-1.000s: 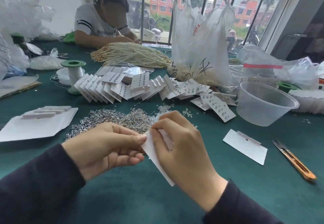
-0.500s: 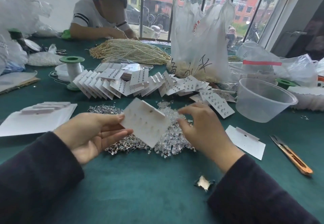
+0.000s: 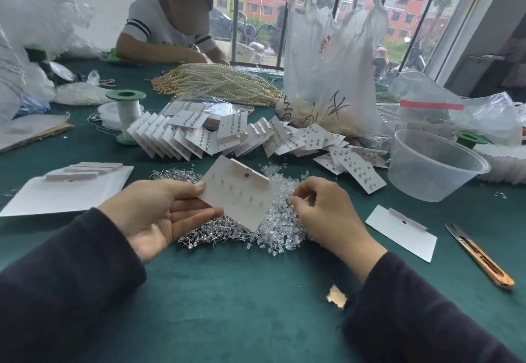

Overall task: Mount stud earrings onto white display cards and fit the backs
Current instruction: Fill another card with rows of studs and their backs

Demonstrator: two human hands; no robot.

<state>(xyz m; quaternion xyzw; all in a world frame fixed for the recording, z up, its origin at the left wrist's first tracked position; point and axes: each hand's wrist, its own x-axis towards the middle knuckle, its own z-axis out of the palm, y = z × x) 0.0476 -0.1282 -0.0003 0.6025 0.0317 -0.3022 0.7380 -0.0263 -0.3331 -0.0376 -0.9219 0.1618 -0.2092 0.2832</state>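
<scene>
The left hand (image 3: 159, 214) pinches the left corner of the white card (image 3: 239, 197) above the stud pile (image 3: 205, 237) on the worktop (image 3: 242, 291). The card's long axis runs far-left to near-right, tab edge far. The right hand (image 3: 321, 214), thumb and forefinger pinched together, is at the clear backs (image 3: 279, 231); what it holds is unclear.

Frame centre: card (image 3: 236, 192) above stud pile (image 3: 205, 237), left, and backs pile (image 3: 281, 231), right. Behind: filled cards (image 3: 182, 140). Right: bowl (image 3: 427, 180), spare card (image 3: 398, 234), snips (image 3: 481, 257). Left: card stack (image 3: 71, 192) on tabletop (image 3: 227, 291).
</scene>
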